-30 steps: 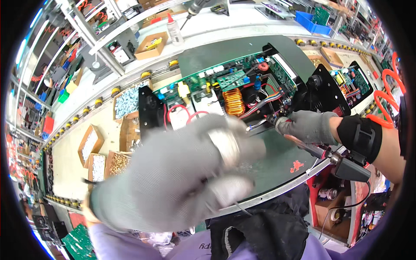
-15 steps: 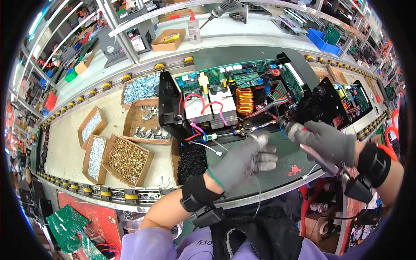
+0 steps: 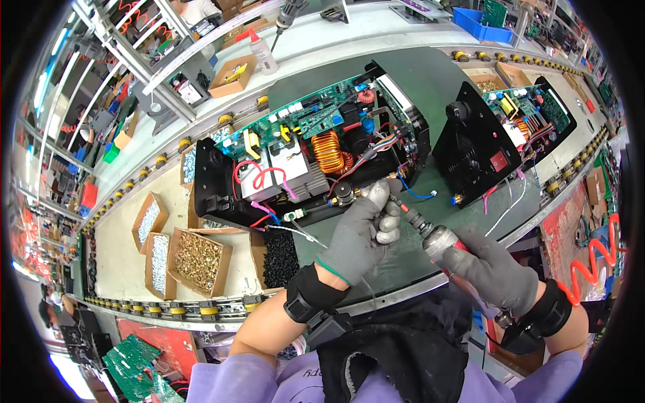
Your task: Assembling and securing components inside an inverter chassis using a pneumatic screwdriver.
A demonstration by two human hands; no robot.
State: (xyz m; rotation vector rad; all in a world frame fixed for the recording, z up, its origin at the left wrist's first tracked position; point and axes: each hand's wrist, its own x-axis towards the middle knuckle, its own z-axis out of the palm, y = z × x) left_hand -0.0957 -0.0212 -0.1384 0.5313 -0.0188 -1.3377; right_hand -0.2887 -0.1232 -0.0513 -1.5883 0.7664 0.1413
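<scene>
My right hand (image 3: 494,265), in a grey glove, is wrapped around a power screwdriver (image 3: 440,240) whose bit points up and left. My gloved left hand (image 3: 359,235) has its fingers curled together by the bit's tip, at the front edge of an uncovered black electronic unit (image 3: 215,176). Whatever those fingers pinch, if anything, is hidden. Inside the unit are a green circuit board (image 3: 312,121), a copper-wound coil (image 3: 328,153) and grey heat sinks (image 3: 292,176). Beside my left fingers sits a round dark fitting (image 3: 344,193). Loose wires hang out at its front.
A second open unit (image 3: 474,144) stands to the right, wires trailing. Cardboard trays hold brass fasteners (image 3: 198,258), silver screws (image 3: 159,262) and black screws (image 3: 281,258). A roller rail (image 3: 208,310) runs along the near edge. A red coiled hose (image 3: 594,265) hangs at right.
The screwdriver has come away from the unit's right end, down and left towards my left hand. My left fingers have curled in. The unit appears turned and shifted left, covering more trays.
</scene>
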